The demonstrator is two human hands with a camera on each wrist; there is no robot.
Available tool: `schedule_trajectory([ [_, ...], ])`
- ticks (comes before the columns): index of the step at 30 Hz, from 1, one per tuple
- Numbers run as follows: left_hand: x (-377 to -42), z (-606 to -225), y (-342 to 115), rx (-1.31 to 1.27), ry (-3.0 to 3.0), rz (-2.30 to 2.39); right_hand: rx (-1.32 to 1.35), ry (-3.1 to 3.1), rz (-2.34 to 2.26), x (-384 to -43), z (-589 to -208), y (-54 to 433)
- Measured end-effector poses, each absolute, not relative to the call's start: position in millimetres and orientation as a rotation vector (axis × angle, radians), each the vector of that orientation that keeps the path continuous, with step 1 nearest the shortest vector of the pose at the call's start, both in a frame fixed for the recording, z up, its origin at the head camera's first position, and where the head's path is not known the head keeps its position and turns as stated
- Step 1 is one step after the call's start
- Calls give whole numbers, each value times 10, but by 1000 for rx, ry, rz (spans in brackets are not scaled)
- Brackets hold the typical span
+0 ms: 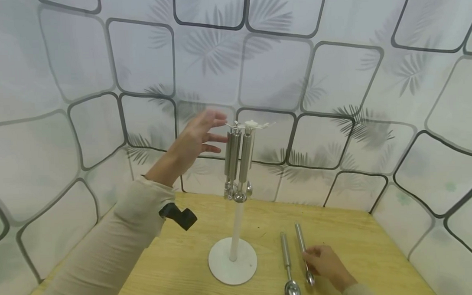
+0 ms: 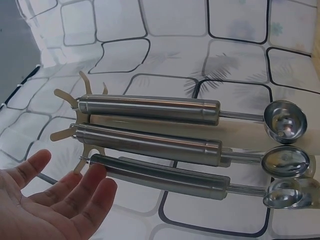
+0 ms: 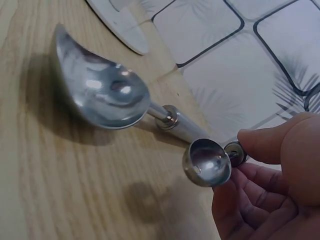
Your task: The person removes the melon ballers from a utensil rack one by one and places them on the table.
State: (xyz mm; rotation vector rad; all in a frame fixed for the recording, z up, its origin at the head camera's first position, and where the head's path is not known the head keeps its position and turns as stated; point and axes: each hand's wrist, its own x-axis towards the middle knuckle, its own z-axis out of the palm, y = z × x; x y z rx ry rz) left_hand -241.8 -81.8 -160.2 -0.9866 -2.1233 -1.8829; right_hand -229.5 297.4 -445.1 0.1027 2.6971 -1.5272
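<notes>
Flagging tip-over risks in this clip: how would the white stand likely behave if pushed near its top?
The white stand might tip or wobble, since shiny scoops hang high on its slim pole. The wide, flat base would probably resist a gentle nudge. The hanging scoops would likely swing from their hooks.

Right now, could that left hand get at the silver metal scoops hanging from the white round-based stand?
Most likely yes: the left hand holds nothing and is right beside the silver metal scoops, with nothing visible blocking the way.
</notes>
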Motion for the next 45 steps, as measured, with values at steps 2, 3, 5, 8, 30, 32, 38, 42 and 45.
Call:
schedule_trajectory([
  [2, -2428, -1612, -820, -985, -2126, -1882, 114, 2724, -1482, -2283, -4484, 2973],
  [3, -2436, -1617, -821, -984, -2125, -1883, 104, 2738, -1452, -2277, -4502, 2975],
  [5, -2444, -1623, -819, -983, -2125, -1880, 80, 2769, -1400, -2263, -4535, 2974],
  [8, -2450, -1631, -812, -981, -2119, -1882, 45, 2805, -1326, -2237, -4568, 2969],
  [30, -2490, -1699, -810, -982, -2105, -1841, 119, 2828, -1097, -2155, -4498, 2853],
  [32, -2494, -1700, -813, -982, -2105, -1843, 107, 2830, -1101, -2157, -4496, 2853],
  [38, -2478, -1682, -814, -987, -2113, -1833, 60, 2844, -1117, -2161, -4512, 2865],
  [42, -2462, -1662, -805, -983, -2121, -1827, 21, 2847, -1116, -2167, -4502, 2883],
  [45, -2456, -1651, -795, -977, -2130, -1811, -2, 2830, -1131, -2175, -4477, 2904],
])
